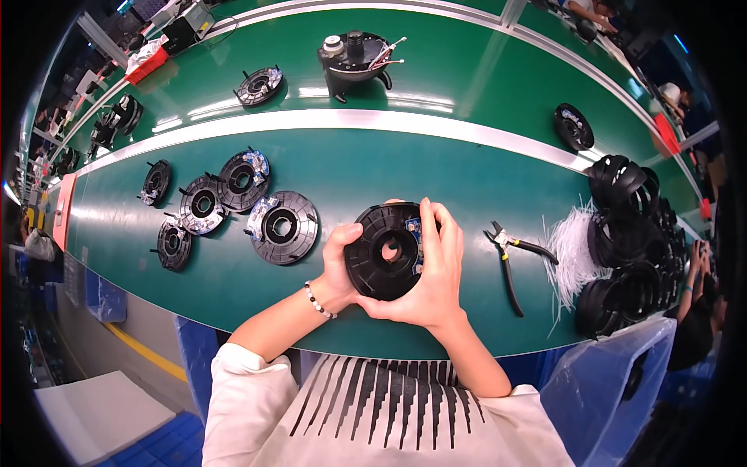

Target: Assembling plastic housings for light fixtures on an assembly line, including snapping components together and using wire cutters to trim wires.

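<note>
Item in my hands: one black round disc part (387, 251), flat face up toward me, no long axis, bore centred. Left hand (338, 268) clamps its left rim; right hand (436, 272) wraps its right edge over the small blue-white fitting. Left of hands: five fitted discs (282, 226) on the bench (467, 179), seemingly finished. Right: cutters (510, 265), white ties (572, 245), stacked black parts (630, 241), apparently pending.

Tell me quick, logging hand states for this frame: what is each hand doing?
Left hand: closed on the left edge of the black round disc, holding it.
Right hand: closed on the same disc's right side, fingers over its top.
</note>
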Motion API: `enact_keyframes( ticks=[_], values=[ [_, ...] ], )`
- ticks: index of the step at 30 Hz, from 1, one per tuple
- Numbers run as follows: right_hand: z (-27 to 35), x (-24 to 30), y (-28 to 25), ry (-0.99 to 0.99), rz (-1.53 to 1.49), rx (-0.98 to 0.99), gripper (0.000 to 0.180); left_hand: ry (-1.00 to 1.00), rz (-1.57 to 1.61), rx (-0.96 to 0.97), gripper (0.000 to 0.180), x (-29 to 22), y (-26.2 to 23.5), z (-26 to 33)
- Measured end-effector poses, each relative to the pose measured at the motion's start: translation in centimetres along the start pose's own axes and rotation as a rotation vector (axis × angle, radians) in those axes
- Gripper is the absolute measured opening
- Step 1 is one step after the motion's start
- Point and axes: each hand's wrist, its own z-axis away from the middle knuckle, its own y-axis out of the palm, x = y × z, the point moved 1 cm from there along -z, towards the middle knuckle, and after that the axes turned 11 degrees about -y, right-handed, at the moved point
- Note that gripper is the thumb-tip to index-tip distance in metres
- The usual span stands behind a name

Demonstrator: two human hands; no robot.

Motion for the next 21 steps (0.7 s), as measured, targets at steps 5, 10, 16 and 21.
enact_keyframes(
  ticks=[5, 10, 16, 21],
  values=[
    [0.3, 0.0, 0.3, -0.048, -0.001, -0.073, 0.111, 0.012, -0.094, 0.073, 0.071, -0.2, 0.1, -0.1],
    [0.3, 0.4, 0.3, -0.228, 0.099, -0.168, 0.108, -0.103, -0.138, 0.105, 0.097, -1.4, 1.1, 0.5],
    [0.6, 0.7, 0.9, -0.284, 0.042, -0.311, 0.09, -0.128, -0.271, 0.159, 0.104, -2.2, 1.8, 0.9],
    [0.6, 1.0, 0.7, -0.28, -0.132, -0.297, 0.104, -0.085, -0.349, 0.155, 0.1, -2.2, 1.9, 1.1]
  ],
)
